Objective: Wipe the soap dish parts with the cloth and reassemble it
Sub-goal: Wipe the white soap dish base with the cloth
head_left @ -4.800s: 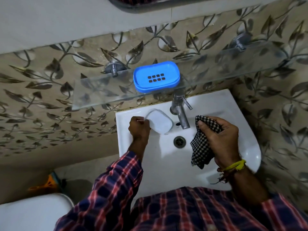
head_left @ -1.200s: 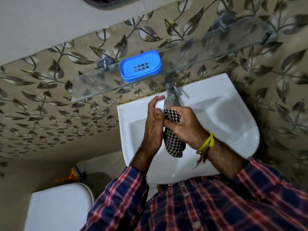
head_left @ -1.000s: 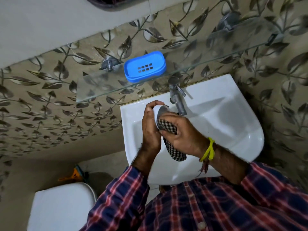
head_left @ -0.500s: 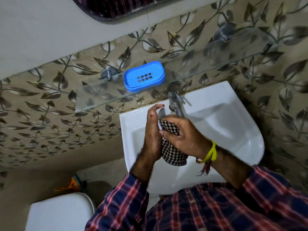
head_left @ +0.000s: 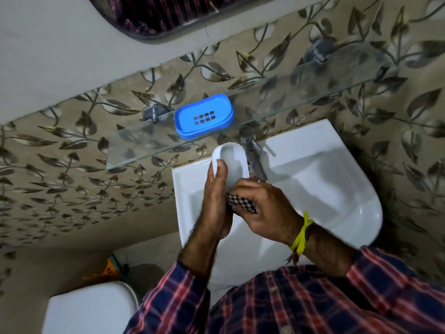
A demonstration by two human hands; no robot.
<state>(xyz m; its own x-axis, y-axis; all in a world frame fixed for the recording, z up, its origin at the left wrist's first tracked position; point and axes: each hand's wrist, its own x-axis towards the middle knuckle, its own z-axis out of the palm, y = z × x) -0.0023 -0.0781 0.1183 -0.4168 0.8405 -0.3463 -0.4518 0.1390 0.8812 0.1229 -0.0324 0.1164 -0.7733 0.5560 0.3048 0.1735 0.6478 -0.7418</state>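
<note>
Holding white soap dish base [head_left: 230, 162], long axis toward wall

a glass shelf [head_left: 134, 150] is fixed to the tiled wall; a blue slotted soap tray [head_left: 203, 116] is seated on it.

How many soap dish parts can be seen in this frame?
2: the blue slotted tray lies on the glass shelf; the white base is held by the left hand over the basin. None seem hidden.
</note>
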